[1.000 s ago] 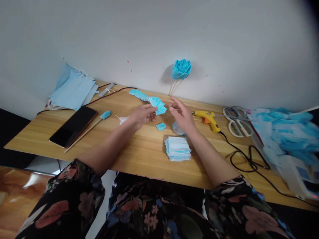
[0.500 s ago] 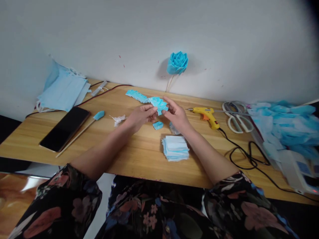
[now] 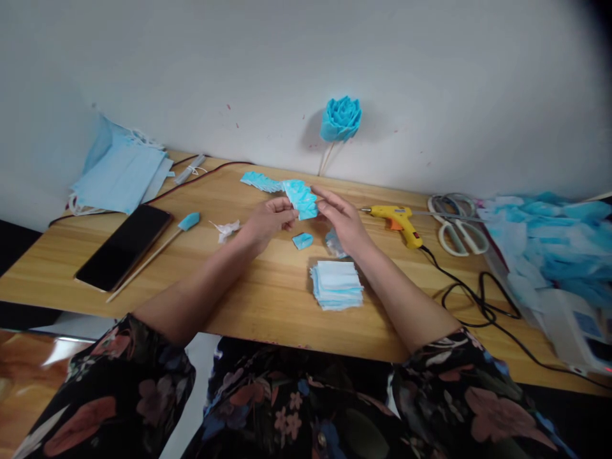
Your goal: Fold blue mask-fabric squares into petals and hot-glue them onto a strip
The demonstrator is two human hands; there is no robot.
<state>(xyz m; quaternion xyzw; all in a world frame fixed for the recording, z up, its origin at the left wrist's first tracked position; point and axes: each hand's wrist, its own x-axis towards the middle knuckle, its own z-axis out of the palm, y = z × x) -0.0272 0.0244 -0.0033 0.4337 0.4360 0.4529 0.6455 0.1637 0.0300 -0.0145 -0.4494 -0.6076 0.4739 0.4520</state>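
Note:
Between my two hands is a fanned bunch of folded blue fabric pieces [image 3: 300, 199], raised a little over the table. My left hand [image 3: 268, 224] pinches its lower left edge. On the right edge, the thumb and fingers of my right hand [image 3: 342, 220] close on the bunch. Behind it lies a row of similar overlapping folded pieces [image 3: 261, 182]. One single folded blue piece [image 3: 303, 240] rests below the hands. Nearer to me is a stack of pale blue and white fabric squares [image 3: 337, 285]. A clear crumpled item [image 3: 335, 244] is partly hidden by my right hand.
A yellow glue gun [image 3: 396, 223] and white-handled scissors [image 3: 459, 236] lie to the right, before a heap of blue fabric [image 3: 549, 248]. Leftward are a phone [image 3: 124, 247], a blue-tipped stick [image 3: 148, 264] and face masks [image 3: 122, 172]. A blue flower [image 3: 341, 119] stands by the wall.
My right hand has come left from beside the bunch and closed on its right edge. My left thumb has shifted lower on the bunch. The camera view has shifted slightly.

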